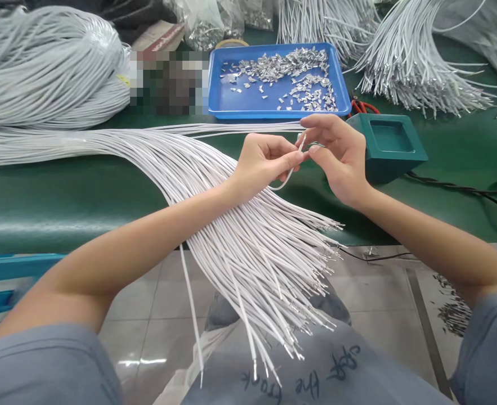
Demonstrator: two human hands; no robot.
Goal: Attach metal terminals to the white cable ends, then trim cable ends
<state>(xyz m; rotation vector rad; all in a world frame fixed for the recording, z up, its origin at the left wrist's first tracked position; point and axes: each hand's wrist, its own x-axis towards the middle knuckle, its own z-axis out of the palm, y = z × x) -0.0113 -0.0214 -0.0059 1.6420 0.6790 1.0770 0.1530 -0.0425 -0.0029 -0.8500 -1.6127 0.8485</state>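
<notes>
My left hand is closed in a pinch on a white wire, just below its bare end, which points up. Part of this wire loops down below the fingers. Beside the wire's end, my right hand is half curled, with its thumb and upper fingers apart and the fingertips close to the tip. Whether a small part sits at those fingertips is too fine to make out. Under my left forearm, a thick bundle of white wires fans across the table edge and my lap, with metal-tipped ends hanging toward the lower right.
Behind my hands sits a blue tray of small metal terminals. A green block-shaped device with a recessed top stands right, near red-handled pliers and a black cable. Coiled grey wire lies left; another wire bundle lies back right.
</notes>
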